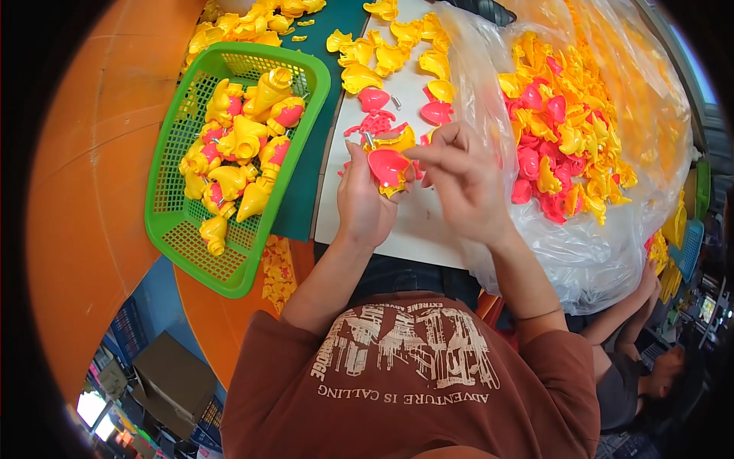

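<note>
My left hand point(361, 205) is closed round a hollow pink and yellow plastic toy part point(388, 165), its pink bowl-shaped inside facing up. A small silvery metal piece point(369, 141) shows by the fingertips of that hand. At the part's right edge, my right hand point(468, 183) has its thumb and forefinger drawn together; anything between them is too small to make out. On the white board point(348, 218) beyond lie pink shells point(373, 99), small pink pieces point(375, 122), another metal piece point(395, 102) and several yellow shells point(359, 77).
To the left, a green basket point(319, 92) holds several assembled yellow and pink figures point(245, 138). Loose yellow parts point(245, 27) lie behind it. At the right, a clear plastic bag point(581, 264) bulges with yellow and pink shells point(550, 153). Another person point(631, 382) sits at the lower right.
</note>
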Demonstrator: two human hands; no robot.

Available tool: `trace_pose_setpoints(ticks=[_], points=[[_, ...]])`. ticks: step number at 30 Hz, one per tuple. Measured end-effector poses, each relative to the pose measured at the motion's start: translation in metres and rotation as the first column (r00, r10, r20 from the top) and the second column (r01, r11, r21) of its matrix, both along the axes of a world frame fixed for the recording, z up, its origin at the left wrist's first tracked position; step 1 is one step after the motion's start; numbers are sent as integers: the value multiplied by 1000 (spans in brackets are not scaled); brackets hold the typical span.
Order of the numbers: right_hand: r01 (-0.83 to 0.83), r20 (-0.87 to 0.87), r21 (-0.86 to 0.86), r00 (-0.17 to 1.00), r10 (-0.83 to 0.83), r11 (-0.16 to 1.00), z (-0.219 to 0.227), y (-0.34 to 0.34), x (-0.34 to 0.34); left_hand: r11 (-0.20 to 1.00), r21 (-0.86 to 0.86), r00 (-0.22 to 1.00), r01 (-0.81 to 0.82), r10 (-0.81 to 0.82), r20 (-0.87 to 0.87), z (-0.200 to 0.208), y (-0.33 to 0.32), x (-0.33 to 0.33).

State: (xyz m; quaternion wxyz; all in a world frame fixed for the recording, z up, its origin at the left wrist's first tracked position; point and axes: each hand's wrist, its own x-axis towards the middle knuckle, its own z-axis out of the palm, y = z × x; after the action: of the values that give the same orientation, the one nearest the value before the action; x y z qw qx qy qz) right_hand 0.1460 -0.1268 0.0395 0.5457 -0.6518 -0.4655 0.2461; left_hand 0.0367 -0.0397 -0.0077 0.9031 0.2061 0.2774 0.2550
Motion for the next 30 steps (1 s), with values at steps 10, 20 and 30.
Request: trace_pose_setpoints(ticks=[10, 20, 30], points=[[43, 485, 2, 873, -38, 999, -14, -1, -21, 998, 59, 991, -4, -3, 130, 5, -6, 3], [92, 266, 93, 957, -114, 991, -13, -4, -19, 1000, -1, 986, -24, 24, 166, 9, -4, 6], [154, 202, -9, 968, -149, 988, -16, 1, -20, 999, 26, 978, -21, 15, 210, 8, -11, 7]])
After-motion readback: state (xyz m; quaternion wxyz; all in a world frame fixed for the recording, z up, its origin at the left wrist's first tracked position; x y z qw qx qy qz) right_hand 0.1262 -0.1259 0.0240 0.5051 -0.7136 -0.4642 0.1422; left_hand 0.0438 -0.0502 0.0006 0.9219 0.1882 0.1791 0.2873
